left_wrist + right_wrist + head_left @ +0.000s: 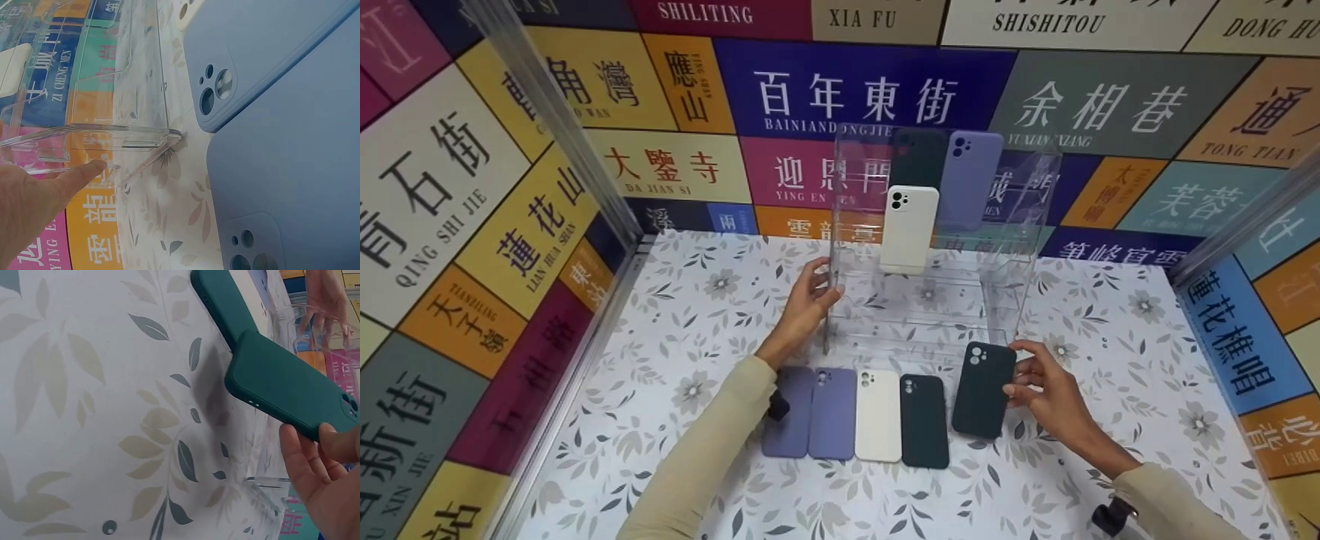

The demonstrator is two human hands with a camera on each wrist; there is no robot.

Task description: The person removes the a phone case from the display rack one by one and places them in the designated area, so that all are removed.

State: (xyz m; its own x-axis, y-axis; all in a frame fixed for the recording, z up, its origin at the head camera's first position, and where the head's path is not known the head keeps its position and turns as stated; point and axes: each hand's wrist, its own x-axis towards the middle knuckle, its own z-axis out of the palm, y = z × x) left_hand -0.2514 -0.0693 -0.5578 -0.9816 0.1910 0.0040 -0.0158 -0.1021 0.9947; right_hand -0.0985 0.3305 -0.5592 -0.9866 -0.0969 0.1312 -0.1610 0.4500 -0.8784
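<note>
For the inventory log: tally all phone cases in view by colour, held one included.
Dark green rectangular phone cases: 3, one of them in the right hand
Purple rectangular phone cases: 3
Off-white rectangular phone cases: 2
Total: 8

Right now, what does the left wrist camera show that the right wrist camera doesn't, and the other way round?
Only the left wrist view shows a white case on the clear stand, and the camera openings of two purple cases up close.

Only the right wrist view shows the right hand, holding a dark green case, with another dark green case partly behind it.

Both show the stand, the left hand and the leaf-patterned surface.
</note>
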